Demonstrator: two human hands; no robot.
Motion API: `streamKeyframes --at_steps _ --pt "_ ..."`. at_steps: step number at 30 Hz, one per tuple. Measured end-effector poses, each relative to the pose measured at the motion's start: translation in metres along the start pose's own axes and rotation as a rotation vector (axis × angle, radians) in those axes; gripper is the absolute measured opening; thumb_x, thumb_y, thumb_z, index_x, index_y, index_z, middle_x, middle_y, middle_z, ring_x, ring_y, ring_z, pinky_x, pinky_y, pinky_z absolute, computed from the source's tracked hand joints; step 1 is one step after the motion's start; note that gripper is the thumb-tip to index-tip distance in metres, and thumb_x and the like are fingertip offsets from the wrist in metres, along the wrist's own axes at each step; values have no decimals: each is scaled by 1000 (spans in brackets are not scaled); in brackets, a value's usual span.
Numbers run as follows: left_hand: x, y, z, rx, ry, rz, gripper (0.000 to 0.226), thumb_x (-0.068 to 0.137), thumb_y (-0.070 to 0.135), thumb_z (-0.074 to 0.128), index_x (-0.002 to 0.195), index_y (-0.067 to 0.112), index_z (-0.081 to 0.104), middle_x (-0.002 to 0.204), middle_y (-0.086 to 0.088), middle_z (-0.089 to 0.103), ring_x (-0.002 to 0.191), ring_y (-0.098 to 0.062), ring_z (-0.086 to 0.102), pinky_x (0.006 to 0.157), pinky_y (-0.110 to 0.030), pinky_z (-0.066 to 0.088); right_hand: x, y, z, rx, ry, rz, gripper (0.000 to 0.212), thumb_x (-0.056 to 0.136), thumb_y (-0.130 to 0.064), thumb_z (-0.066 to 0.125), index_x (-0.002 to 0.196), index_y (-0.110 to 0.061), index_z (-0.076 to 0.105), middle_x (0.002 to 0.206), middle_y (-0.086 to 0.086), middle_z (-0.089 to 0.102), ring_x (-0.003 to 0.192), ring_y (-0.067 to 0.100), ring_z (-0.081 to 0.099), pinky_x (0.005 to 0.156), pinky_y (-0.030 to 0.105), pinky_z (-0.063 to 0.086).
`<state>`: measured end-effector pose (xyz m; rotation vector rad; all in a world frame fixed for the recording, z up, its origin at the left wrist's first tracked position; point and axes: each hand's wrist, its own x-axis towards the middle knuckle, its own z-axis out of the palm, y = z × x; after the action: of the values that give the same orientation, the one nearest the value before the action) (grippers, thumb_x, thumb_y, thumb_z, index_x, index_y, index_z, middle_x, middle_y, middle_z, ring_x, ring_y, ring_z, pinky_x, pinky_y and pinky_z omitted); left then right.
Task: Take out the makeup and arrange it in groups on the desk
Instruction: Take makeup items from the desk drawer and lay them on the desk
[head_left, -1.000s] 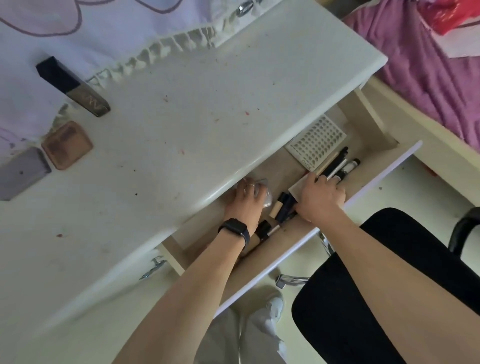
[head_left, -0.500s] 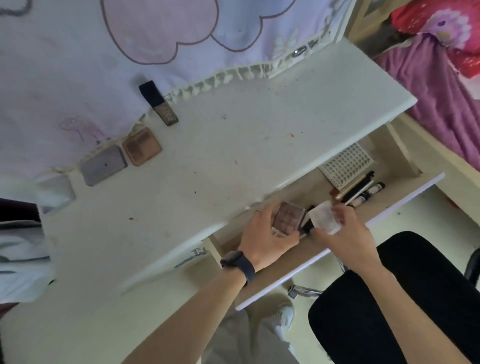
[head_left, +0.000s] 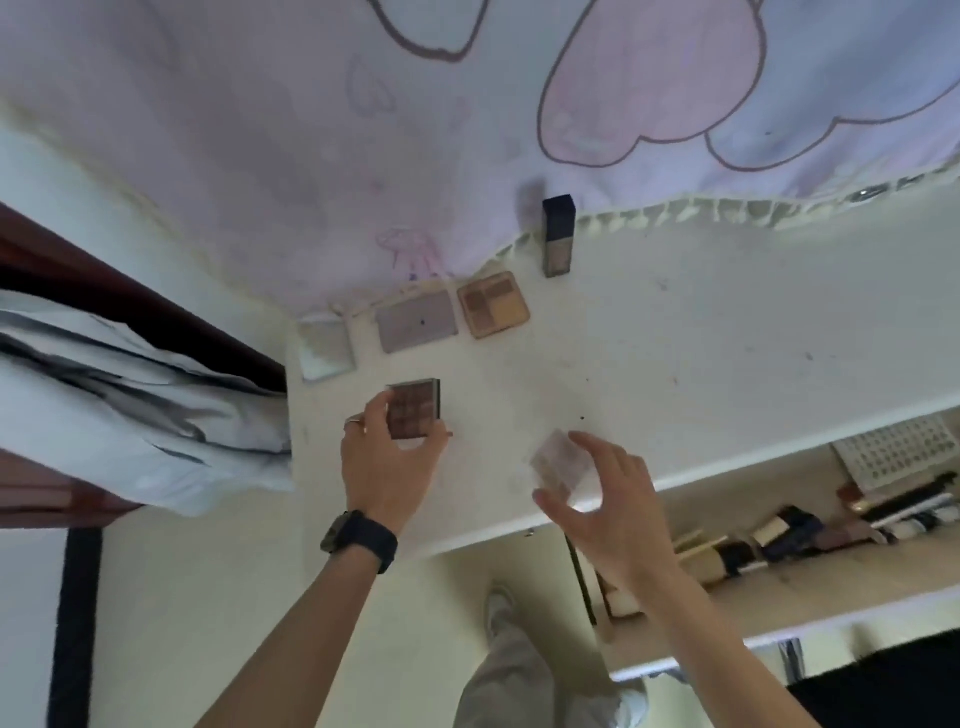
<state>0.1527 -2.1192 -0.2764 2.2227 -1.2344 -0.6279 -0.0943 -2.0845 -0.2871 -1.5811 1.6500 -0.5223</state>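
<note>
Head view: my left hand (head_left: 387, 467) pinches a square palette (head_left: 413, 410) of brown pans over the matte white desk (head_left: 675, 364). My right hand (head_left: 608, 509) grips a frosted, translucent plastic case (head_left: 563, 462) near the desk's front edge. The hands are apart.

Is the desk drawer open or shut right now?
Open. The drawer is pulled out from under the desk, with makeup visible lying inside.

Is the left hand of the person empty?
No, the left hand grips a brown eyeshadow palette between thumb and fingers.
</note>
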Motion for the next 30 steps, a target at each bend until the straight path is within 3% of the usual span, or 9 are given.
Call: streamKeyframes --at_steps 5,9,12,17,21,26,30 --pt "43 -53 -40 98 66 -165 65 76 49 71 135 30 50 124 -11 52 115 -33 52 100 -48 48 60 -72 59 -212 -86 -274 71 84 -46 74 147 -30 45 148 -12 48 132 22 38 104 36 42" --pt "55 -75 -49 171 75 -208 71 78 52 72 139 28 45 129 -14 49 122 -35 41 101 -44 43 100 -112 100 -339 -176 -378 71 87 -41 72 149 -31 38 155 -10 39 139 26 30 107 38 36" --pt "58 -84 -50 75 70 -195 73 80 51 75 142 28 44 135 -12 44 127 -31 38 105 -42 41 117 -130 123 -400 -206 -426 70 90 -37 71 150 -30 37 159 -9 35 142 26 24 109 39 33" --pt "61 -92 -48 19 109 -184 73 81 55 73 144 32 44 137 -7 42 128 -26 40 100 -36 39 133 -134 138 -368 -299 -382 65 92 -34 65 150 -37 37 166 -7 23 148 24 14 118 44 27" --pt "58 -93 -46 39 112 -190 73 80 59 71 142 36 41 138 -4 40 130 -24 36 93 -31 35 128 -127 140 -291 -276 -368 66 90 -27 65 150 -36 41 166 -3 24 150 25 13 121 41 22" --pt "55 -86 -42 92 116 -207 78 78 60 73 141 29 41 139 -10 41 130 -30 35 102 -43 39 127 -123 140 -206 -296 -352 68 88 -14 64 150 -33 44 168 1 18 152 24 9 125 38 20" --pt "55 -83 -42 99 118 -213 79 79 59 73 142 25 40 139 -13 40 130 -31 34 104 -44 37 124 -123 141 -177 -323 -341 69 89 -11 62 152 -33 41 170 1 10 155 21 3 125 37 18"
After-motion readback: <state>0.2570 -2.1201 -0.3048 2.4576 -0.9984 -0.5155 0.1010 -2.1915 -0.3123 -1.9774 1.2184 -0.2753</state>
